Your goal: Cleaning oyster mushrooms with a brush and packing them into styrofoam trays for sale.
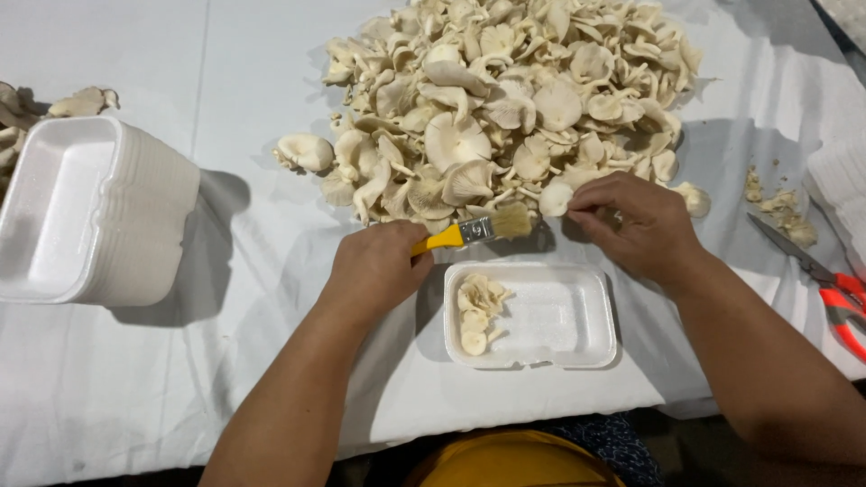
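My left hand (377,269) grips the yellow handle of a small paintbrush (474,231), whose pale bristles point right. My right hand (631,221) pinches a single oyster mushroom (555,197) right beside the bristles. Both hands hover over the near edge of a large heap of pale oyster mushrooms (505,99). Just below the hands lies a white foam tray (564,317) with a few mushrooms (478,311) laid along its left side.
A stack of white foam trays (95,212) stands at the left, with a few mushrooms (81,102) behind it. Red-handled scissors (825,289) and mushroom trimmings (783,207) lie at the right. A white cloth (225,361) covers the table.
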